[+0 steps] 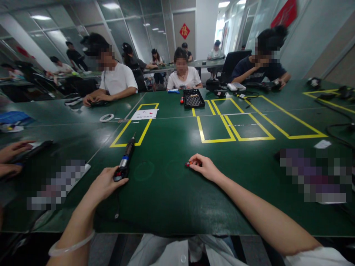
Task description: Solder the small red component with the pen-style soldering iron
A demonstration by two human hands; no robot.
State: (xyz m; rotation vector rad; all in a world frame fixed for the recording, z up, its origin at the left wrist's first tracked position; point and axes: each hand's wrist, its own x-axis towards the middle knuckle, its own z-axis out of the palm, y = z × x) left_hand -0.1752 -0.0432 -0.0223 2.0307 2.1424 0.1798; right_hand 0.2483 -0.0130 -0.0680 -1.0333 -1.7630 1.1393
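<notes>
My left hand (103, 185) grips the rear end of an electric screwdriver (126, 159). The tool is black with blue and silver bands, and its thin metal bit points away from me over the green table (163, 207). On the right, my right hand (207, 167) rests low over the table with thumb and fingers pinched on a small red piece (188, 164). Its exact kind is too small to make out, and my fingers cover part of it. Two faint ring outlines mark the tabletop between my hands.
Yellow tape outlines (219, 140) cross the table ahead. Farther off are a black tray of small parts (194, 99), a paper sheet (144, 114) and a white tape roll (107, 118). Cables lie at the right edge. Several people sit around; a co-worker's hands (12, 157) are at left.
</notes>
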